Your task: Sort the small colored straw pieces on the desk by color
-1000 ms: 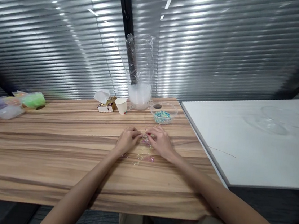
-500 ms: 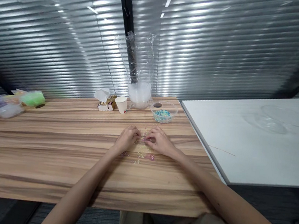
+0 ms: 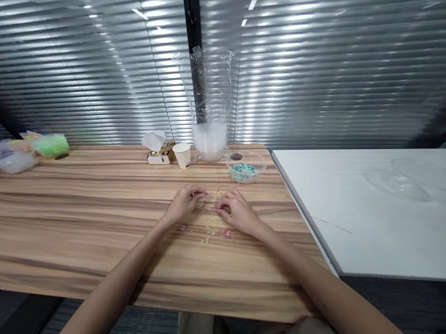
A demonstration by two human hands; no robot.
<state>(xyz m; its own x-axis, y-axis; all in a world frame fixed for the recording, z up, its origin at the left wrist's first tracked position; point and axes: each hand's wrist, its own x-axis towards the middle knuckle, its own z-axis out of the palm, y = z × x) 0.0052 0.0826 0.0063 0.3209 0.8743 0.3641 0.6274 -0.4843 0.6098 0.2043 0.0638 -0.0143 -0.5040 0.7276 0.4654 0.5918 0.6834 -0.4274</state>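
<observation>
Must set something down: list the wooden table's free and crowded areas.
Free: wooden table between left forearm and bags; right of that forearm, between loose bits and near edge. Crowded: around left hand and right hand; the back, with tissue pack, cup, clear bag and bowl.

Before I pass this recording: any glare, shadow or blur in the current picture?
Head view: bright streaks of glare across the blinds; head view: soft shadows on the wooden table beside the forearms; head view: bags at the left edge look soft; head view: the small coloured pieces by the left hand and right hand are too fine to count.
</observation>
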